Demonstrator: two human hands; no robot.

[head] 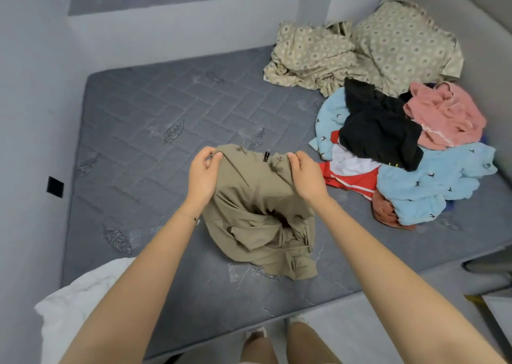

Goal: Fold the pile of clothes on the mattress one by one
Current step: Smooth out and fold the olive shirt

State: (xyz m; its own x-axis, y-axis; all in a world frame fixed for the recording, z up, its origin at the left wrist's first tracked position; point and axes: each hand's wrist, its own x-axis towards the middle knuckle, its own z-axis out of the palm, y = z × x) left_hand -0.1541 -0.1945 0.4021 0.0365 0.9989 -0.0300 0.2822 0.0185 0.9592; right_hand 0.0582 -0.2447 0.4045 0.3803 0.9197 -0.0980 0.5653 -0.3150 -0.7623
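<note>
Far to the left, a small black square [55, 186] sat on the grey wall, and below it a white cloth [83, 302] lay crumpled over the near left corner of the mattress [138, 108], a grey quilted one stitched with feather shapes. Near the middle of its front half, the left hand [203, 173] pinched the left end of the top edge of a khaki garment [257, 205], fingers curled round the fabric. That garment hung between the two hands, its upper edge stretched fairly flat with a small black tab at the centre, while its lower part lay bunched and twisted on the mattress close to the front edge. The right hand [306, 178] gripped the right end of the same edge, thumb and fingers closed on the cloth. Just beside that hand began the pile [432, 180] on the right side of the mattress: a red piece [352, 182] with white stripes at the bottom, a light blue fleece spread wide, a black garment [379, 125] on top of it, and a pink one [446, 117] against the right wall. Behind the pile, in the far right corner, a beige patterned sheet [360, 50] lay rumpled.
</note>
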